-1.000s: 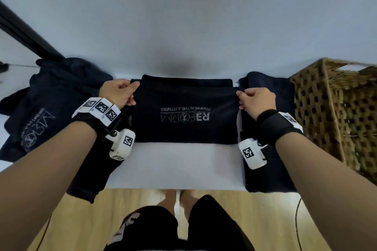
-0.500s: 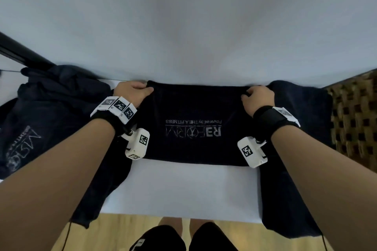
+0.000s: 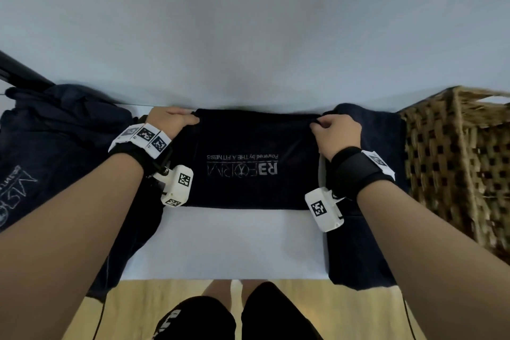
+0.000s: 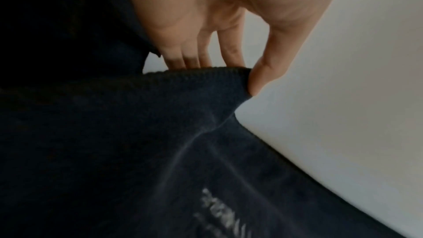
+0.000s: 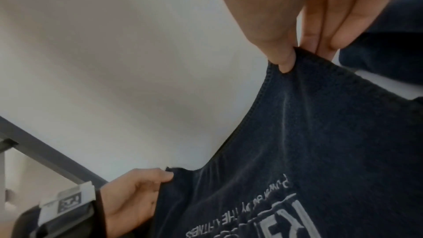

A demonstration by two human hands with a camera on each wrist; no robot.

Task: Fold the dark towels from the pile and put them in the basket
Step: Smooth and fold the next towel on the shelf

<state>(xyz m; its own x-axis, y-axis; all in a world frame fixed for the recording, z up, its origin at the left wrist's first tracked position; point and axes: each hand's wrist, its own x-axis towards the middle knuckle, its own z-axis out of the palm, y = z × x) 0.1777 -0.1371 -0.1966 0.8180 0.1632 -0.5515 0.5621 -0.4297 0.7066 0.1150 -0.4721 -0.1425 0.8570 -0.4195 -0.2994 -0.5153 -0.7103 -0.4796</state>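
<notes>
A dark navy towel [image 3: 248, 146] with a grey printed logo lies folded across the white table [image 3: 226, 243], its far edge by the wall. My left hand [image 3: 172, 119] pinches the towel's far left corner [image 4: 242, 73] between thumb and fingers. My right hand [image 3: 335, 130] pinches the far right corner [image 5: 283, 64] the same way. The towel [image 5: 320, 142] is pulled taut between both hands. The pile of dark towels [image 3: 49, 146] lies at the left. The woven basket [image 3: 458, 163] stands at the right.
Another dark towel [image 3: 367, 229] lies under my right forearm and hangs over the table's front edge. Dark cloth also drapes off the front left. A pale wall stands right behind the table. Wooden floor and my legs show below.
Both hands have carried the towel's corners away from me to the far edge of the table by the wall. The head view has shifted, bringing the basket back into sight.
</notes>
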